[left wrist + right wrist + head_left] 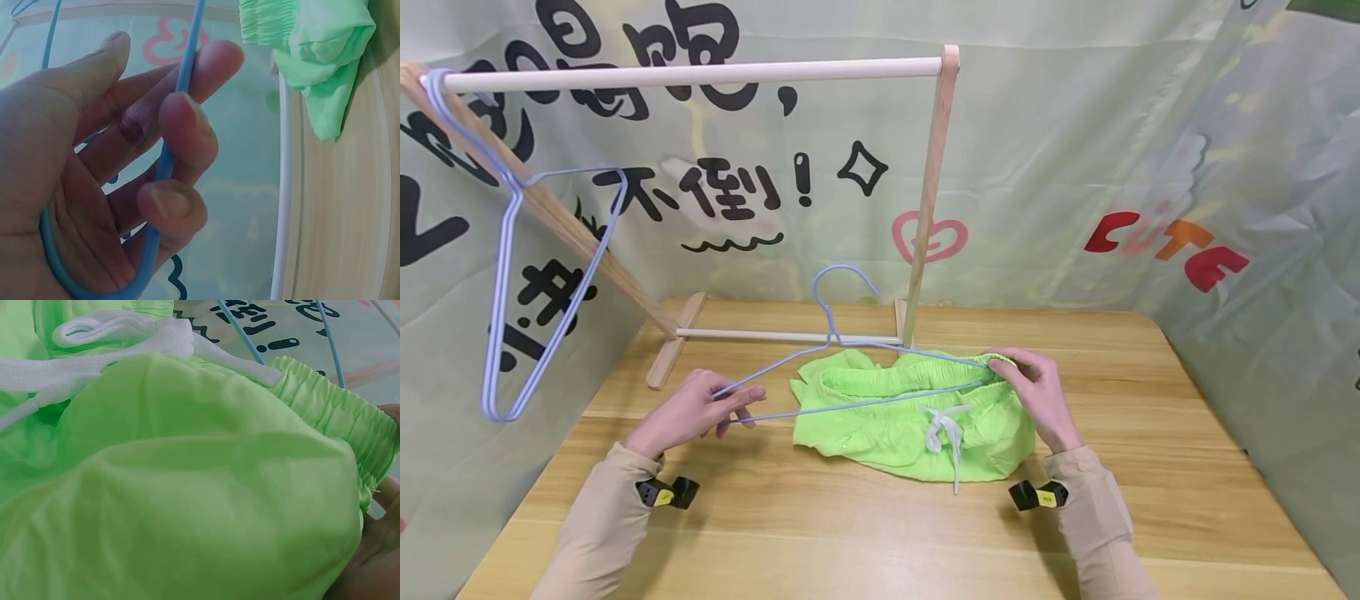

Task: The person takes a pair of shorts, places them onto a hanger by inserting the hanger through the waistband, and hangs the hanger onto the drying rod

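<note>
A blue wire hanger (831,327) stands tilted over the table, hook upward. My left hand (706,404) holds its left end; in the left wrist view, curled fingers (187,128) wrap the wire. Lime-green shorts (880,440) with an elastic waistband and a white drawstring (934,435) lie bunched on the table. At the right side of the waistband (331,409), my right hand (1037,396) pinches the fabric, thumb toward me. The hanger's right end reaches inside the waistband there, its tip hidden by cloth and fingers. Most of the right hand is hidden in the right wrist view.
A wooden rack with a white rail (700,75) stands at the back left. More blue hangers (501,317) hang at the rail's left end, close together. Behind the wooden table (1150,467) is a printed cloth backdrop (1037,125).
</note>
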The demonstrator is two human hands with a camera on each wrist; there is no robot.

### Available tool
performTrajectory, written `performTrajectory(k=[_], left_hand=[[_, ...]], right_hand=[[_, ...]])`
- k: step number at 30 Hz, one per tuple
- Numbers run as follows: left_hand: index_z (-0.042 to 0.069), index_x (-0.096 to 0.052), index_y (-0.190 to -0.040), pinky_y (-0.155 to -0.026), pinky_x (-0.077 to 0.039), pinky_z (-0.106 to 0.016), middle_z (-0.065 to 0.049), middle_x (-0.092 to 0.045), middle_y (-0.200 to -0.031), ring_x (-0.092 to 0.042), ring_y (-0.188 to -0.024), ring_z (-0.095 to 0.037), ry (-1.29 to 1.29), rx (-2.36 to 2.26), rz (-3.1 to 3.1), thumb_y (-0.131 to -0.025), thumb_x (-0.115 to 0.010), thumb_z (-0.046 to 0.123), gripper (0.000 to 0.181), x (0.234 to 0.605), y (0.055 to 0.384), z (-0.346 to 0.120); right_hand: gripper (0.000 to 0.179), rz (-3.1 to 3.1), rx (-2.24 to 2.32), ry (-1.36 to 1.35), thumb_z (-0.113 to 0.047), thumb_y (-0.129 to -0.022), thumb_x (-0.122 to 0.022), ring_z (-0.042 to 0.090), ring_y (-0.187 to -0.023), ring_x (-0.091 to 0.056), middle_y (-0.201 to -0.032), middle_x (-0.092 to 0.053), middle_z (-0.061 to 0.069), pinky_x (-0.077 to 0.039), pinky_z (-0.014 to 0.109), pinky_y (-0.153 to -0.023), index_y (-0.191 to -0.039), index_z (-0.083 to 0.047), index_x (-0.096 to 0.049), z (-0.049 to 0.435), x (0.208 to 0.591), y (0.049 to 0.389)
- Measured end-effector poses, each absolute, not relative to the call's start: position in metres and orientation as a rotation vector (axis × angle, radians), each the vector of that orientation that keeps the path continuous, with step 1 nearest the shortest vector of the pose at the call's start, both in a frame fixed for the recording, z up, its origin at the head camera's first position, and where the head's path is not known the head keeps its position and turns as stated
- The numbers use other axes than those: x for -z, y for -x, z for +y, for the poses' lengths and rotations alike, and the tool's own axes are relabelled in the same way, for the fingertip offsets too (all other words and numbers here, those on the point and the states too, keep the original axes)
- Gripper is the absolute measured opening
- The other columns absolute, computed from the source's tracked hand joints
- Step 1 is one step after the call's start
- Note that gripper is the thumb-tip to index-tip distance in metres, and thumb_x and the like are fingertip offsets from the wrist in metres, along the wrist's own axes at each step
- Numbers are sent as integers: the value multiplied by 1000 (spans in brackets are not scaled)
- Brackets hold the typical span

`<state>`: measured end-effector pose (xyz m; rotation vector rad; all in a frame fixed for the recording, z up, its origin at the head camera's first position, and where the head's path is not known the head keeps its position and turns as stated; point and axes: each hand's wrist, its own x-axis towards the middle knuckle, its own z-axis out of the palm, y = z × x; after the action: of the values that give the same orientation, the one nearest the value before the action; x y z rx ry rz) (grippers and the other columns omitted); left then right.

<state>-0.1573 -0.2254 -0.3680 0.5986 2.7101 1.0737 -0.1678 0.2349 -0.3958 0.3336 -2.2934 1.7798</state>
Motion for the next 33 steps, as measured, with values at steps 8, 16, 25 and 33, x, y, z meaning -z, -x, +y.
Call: performTrajectory(k=[8, 16, 25, 33], left_hand=[[13, -78, -87, -41, -35, -22, 0, -76, -70, -48, -42, -9, -556, -1073, 2736, -101, -60, 36, 32, 370, 158, -227], [15, -74, -78, -41, -35, -22, 1, -75, -70, -49, -42, -8, -601, -1071, 2712, -101, -60, 35, 34, 370, 158, -225], [15, -79, -91, -39, -36, -23, -1, -76, -70, -50, -41, -13, -575, -1088, 2733, -102, -60, 35, 30, 371, 158, -228], [14, -79, -96, -38, -37, -24, -2, -76, -70, -50, -42, -14, -547, -1102, 2726, -101, -60, 37, 30, 371, 157, -230]], right_hand=[[30, -2307, -1766, -304, -12, -100, -60, -3, -92, -65, -97, -70, -26, -52, 14, -83, -116, 13, -66, 235, 396, 169], [30, -2322, -1759, -287, -13, -100, -60, -2, -92, -65, -97, -70, -26, -52, 15, -83, -114, 13, -66, 235, 396, 169], [30, -2325, -1771, -255, -13, -100, -60, -1, -89, -64, -96, -70, -24, -52, 16, -82, -114, 13, -67, 232, 393, 166], [30, -2336, -1756, -253, -15, -101, -60, -1, -89, -64, -95, -69, -24, -51, 16, -81, -113, 11, -67, 232, 393, 166]])
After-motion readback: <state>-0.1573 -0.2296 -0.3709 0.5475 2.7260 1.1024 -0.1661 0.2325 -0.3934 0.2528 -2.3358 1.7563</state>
